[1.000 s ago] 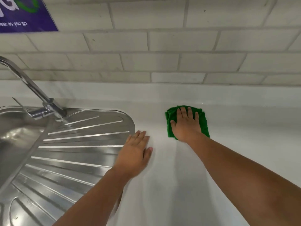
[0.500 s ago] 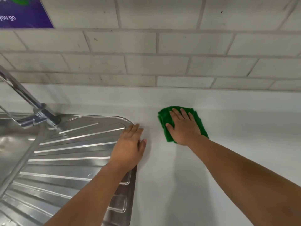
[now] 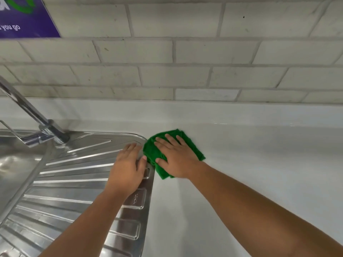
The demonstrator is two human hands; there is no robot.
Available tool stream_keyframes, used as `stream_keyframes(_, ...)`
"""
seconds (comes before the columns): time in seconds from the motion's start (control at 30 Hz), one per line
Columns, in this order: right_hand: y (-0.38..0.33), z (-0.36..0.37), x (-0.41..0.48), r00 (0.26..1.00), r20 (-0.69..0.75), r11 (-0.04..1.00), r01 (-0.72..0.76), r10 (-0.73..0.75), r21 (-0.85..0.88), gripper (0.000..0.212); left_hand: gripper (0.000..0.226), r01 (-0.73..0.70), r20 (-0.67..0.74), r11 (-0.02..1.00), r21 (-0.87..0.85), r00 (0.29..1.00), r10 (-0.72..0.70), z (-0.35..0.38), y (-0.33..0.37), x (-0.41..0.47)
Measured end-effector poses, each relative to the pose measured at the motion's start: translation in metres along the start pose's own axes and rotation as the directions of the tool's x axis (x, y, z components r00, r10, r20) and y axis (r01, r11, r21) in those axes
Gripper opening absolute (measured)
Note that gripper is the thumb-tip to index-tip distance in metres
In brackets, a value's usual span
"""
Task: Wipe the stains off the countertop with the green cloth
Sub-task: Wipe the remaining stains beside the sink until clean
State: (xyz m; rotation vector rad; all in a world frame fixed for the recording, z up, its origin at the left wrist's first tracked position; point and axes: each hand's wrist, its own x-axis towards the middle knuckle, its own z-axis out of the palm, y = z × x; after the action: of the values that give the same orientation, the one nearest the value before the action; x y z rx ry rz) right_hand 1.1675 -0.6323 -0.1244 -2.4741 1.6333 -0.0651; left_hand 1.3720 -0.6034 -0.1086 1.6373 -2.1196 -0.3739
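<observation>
The white countertop [image 3: 250,173] runs off to the right of the steel draining board [image 3: 78,175], and I can't make out any stain on it from here, so the first risk is that I scrub where nothing needs it and miss a mark hidden under my own arm. The draining board is the next worry: its raised rim sits right where my stroke ends, and if I push further toward it the cloth will ride up over the rim, bunch, and lift off the counter. My left hand [image 3: 128,169] lies flat and spread on the board's right edge, holding nothing, its thumb almost touching the cloth; another push that way and I'll jam the cloth into my own thumb. My right hand [image 3: 176,156] is pressed palm-down, fingers spread, on the green cloth [image 3: 152,154], which is folded and crumpled just beside the board's far right corner. Its loose folded edges could roll under and drag dirt along.
</observation>
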Motion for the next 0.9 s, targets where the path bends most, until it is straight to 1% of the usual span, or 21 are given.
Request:
stream_keyframes(0.07,0.015,-0.001,-0.024,1.000,0.005,1.000,-0.022,0.022,0.006,0.068,0.048,-0.018,-0.001,1.000,-0.008,1.000,0.018,0.004,0.014,0.002)
stream_keyframes(0.2,0.061,-0.010,-0.061,0.976,0.008,0.976,-0.218,0.218,-0.004,0.068,0.061,-0.098,0.046,0.995,-0.025,0.994,0.099,0.017,0.044,0.007)
stream_keyframes(0.27,0.070,-0.011,-0.065,0.952,0.024,0.953,-0.303,0.304,-0.021,0.068,0.060,-0.140,0.078,0.990,-0.021,0.987,0.141,0.024,0.054,0.004)
stream_keyframes(0.4,0.048,-0.007,-0.061,0.913,0.015,0.912,-0.408,0.409,-0.038,0.068,0.058,-0.139,0.118,0.990,-0.020,0.983,0.141,0.026,0.066,-0.006)
stream_keyframes(0.47,0.028,-0.001,-0.072,0.918,-0.016,0.917,-0.396,0.395,-0.051,0.069,0.057,-0.134,0.123,0.990,-0.048,0.983,0.139,0.026,0.072,-0.009)
stream_keyframes(0.5,0.016,0.000,-0.086,0.923,-0.035,0.922,-0.384,0.382,-0.046,0.069,0.053,-0.141,0.122,0.987,-0.073,0.981,0.150,0.028,0.079,-0.014)
stream_keyframes(0.53,0.004,0.004,-0.096,0.930,-0.053,0.931,-0.364,0.363,-0.005,0.068,0.047,-0.147,0.117,0.984,-0.096,0.981,0.158,0.030,0.083,-0.016)
stream_keyframes(0.57,-0.007,0.007,-0.106,0.935,-0.072,0.937,-0.341,0.346,0.080,0.066,0.043,-0.156,0.111,0.981,-0.117,0.979,0.169,0.034,0.089,-0.020)
stream_keyframes(0.6,-0.017,0.011,-0.116,0.935,-0.099,0.924,-0.315,0.342,0.217,0.063,0.040,-0.166,0.100,0.977,-0.136,0.979,0.180,0.037,0.095,-0.024)
stream_keyframes(0.63,-0.023,0.010,-0.126,0.922,-0.131,0.865,-0.284,0.365,0.413,0.061,0.038,-0.176,0.091,0.972,-0.153,0.977,0.191,0.041,0.102,-0.028)
stream_keyframes(0.67,-0.026,0.006,-0.138,0.895,-0.138,0.749,-0.261,0.424,0.609,0.059,0.038,-0.181,0.088,0.968,-0.172,0.976,0.198,0.045,0.111,-0.033)
stream_keyframes(0.7,-0.024,0.000,-0.149,0.869,-0.116,0.613,-0.237,0.480,0.754,0.060,0.039,-0.175,0.098,0.966,-0.192,0.976,0.196,0.049,0.119,-0.036)
stream_keyframes(0.73,-0.018,-0.006,-0.161,0.850,-0.113,0.535,-0.216,0.515,0.817,0.060,0.042,-0.158,0.134,0.964,-0.212,0.973,0.189,0.054,0.130,-0.039)
stream_keyframes(0.77,-0.010,-0.012,-0.174,0.838,-0.142,0.546,-0.206,0.527,0.812,0.059,0.047,-0.137,0.194,0.968,-0.213,0.965,0.179,0.060,0.141,-0.041)
stream_keyframes(0.8,-0.002,-0.016,-0.185,0.832,-0.183,0.597,-0.206,0.524,0.775,0.058,0.054,-0.130,0.264,0.978,-0.161,0.950,0.169,0.068,0.150,-0.042)
stream_keyframes(0.83,0.005,-0.018,-0.196,0.831,-0.229,0.658,-0.200,0.506,0.726,0.056,0.060,-0.154,0.320,0.987,-0.046,0.934,0.161,0.077,0.157,-0.044)
stream_keyframes(0.87,0.012,-0.020,-0.205,0.840,-0.246,0.706,-0.207,0.483,0.677,0.054,0.066,-0.188,0.361,0.978,0.086,0.921,0.146,0.085,0.161,-0.045)
stream_keyframes(0.9,0.017,-0.020,-0.216,0.859,-0.247,0.756,-0.217,0.449,0.618,0.052,0.070,-0.217,0.378,0.959,0.183,0.916,0.135,0.090,0.163,-0.049)
